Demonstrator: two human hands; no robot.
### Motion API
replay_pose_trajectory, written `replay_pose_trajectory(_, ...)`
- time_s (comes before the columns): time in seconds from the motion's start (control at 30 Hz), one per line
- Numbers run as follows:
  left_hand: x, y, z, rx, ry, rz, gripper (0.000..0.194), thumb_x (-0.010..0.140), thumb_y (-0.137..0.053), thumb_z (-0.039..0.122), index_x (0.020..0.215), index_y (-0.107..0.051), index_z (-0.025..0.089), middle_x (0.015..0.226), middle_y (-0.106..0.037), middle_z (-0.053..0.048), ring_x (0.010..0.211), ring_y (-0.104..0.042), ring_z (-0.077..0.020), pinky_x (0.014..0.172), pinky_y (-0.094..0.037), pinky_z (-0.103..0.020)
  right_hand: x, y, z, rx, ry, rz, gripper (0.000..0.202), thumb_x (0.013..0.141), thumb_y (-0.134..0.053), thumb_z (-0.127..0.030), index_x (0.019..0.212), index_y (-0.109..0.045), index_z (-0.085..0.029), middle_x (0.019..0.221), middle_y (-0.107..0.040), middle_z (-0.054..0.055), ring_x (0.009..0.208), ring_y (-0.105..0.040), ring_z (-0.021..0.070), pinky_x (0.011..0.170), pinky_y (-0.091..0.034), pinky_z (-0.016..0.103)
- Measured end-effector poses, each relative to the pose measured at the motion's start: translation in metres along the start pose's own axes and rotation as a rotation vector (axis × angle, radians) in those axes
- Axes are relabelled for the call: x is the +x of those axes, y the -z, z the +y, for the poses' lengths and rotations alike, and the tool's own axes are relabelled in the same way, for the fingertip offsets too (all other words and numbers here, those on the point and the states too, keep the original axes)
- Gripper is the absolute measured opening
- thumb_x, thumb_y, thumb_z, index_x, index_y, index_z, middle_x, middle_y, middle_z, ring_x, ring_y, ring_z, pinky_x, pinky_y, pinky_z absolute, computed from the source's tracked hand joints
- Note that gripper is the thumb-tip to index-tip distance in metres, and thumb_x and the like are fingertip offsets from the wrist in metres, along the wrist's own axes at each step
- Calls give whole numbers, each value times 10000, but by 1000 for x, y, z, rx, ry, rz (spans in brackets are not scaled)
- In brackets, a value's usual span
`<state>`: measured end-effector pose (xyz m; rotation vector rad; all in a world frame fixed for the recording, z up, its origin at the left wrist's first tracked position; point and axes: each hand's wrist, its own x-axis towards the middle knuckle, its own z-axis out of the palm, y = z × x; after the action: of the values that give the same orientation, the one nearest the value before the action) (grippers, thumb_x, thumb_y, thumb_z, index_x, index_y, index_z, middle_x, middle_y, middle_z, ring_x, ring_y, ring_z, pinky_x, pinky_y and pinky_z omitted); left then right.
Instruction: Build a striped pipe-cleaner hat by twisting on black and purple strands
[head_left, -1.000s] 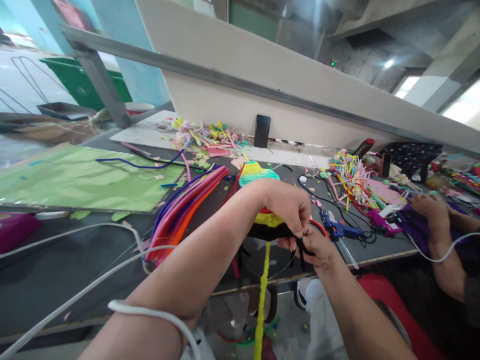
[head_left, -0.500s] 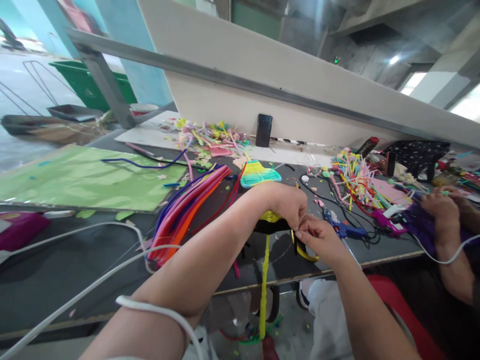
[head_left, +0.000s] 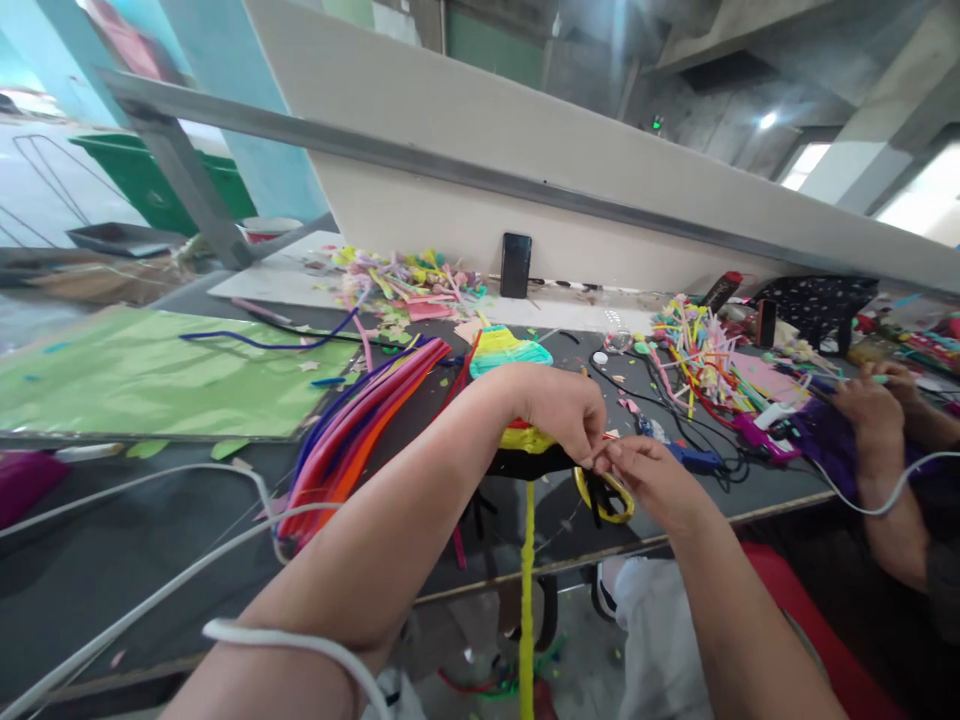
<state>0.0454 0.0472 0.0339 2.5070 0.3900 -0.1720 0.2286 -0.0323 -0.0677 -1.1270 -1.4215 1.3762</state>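
Both hands meet above the table's front edge, fingertips pinched together. My left hand (head_left: 566,412) reaches across with its fingers closed. My right hand (head_left: 654,478) is pinched against it from the right. Whatever is between the fingertips is too small to make out. Beneath my left wrist lies a craft piece of fuzzy stems: a yellow and turquoise part (head_left: 511,352), a yellow edge and a black band (head_left: 529,463), partly hidden by my arm. A yellow fuzzy strip (head_left: 528,590) hangs below the table edge. Under my right fingers lies a yellow loop (head_left: 621,512) with black pieces across it.
A bundle of coloured fuzzy stems (head_left: 364,430) lies left of my forearm. A white cable (head_left: 292,635) crosses that arm. A phone (head_left: 515,265) leans at the back. Scrap piles (head_left: 697,340), a blue glue gun (head_left: 696,460) and a co-worker's hands (head_left: 870,405) are right.
The black strip that hung from my right fingers no longer hangs there; black pieces now show at the yellow loop. My hands stay together, and the whole view has shifted slightly.
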Motion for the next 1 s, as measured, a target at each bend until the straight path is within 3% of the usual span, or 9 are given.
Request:
replay_pose_trajectory(0.17, -7, 3, 8, 8, -19, 1, 211, 712, -611, 275, 846, -737, 171, 707, -687, 7, 620, -531, -91, 570, -363, -176, -1, -9, 1, 180, -110, -82, 281, 646, -762, -429, 687, -696, -159, 639, -615, 14, 601, -505, 115, 607, -370, 255)
replay_pose_trajectory(0.37, -1, 0, 1, 98, 58, 45, 182, 675, -608, 260, 775, -724, 163, 671, -672, 8, 583, -515, -94, 557, -355, -192, 0, -8, 5, 38, -19, -21, 212, 626, -781, -334, 701, -673, -167, 669, -596, -11, 624, -492, 108, 608, -359, 245)
replay_pose_trajectory(0.53, 6, -3, -5, 161, 97, 70, 170, 642, -605, 239, 736, -722, 158, 635, -656, 4, 573, -509, -104, 531, -338, -209, 3, -8, 3, -431, 169, 67, 124, 712, -669, -281, 653, -617, -185, 708, -618, 7, 687, -543, 148, 672, -397, 287)
replay_pose_trajectory(0.67, 10, -6, -10, 188, 129, 116, 164, 634, -592, 221, 715, -720, 155, 644, -659, -7, 588, -521, -114, 530, -342, -216, -1, -28, 2, -984, 486, 301, 110, 725, -594, -170, 620, -583, -199, 700, -617, 25, 772, -554, 190, 885, -358, 401)
replay_pose_trajectory(0.77, 11, -7, -15, 213, 169, 139, 170, 624, -593, 225, 711, -721, 156, 664, -669, -18, 604, -534, -122, 539, -352, -220, -5, -42, 2, -1201, 558, 443, 120, 751, -559, -148, 648, -601, -194, 726, -617, 51, 821, -539, 210, 978, -269, 468)
replay_pose_trajectory(0.87, 8, -6, -14, 201, 183, 125, 175, 621, -608, 228, 730, -722, 154, 667, -670, -15, 615, -539, -120, 536, -351, -212, -7, -33, -2, -990, 446, 314, 144, 793, -553, -213, 675, -630, -184, 749, -632, 53, 796, -544, 199, 886, -350, 413)
replay_pose_trajectory(1.0, 0, 0, -1, 106, 64, 88, 190, 674, -602, 259, 781, -719, 155, 677, -667, 1, 605, -533, -101, 547, -353, -193, -7, -1, -8, -280, 80, 18, 255, 797, -602, -376, 664, -653, -164, 677, -612, 21, 649, -530, 142, 628, -396, 272)
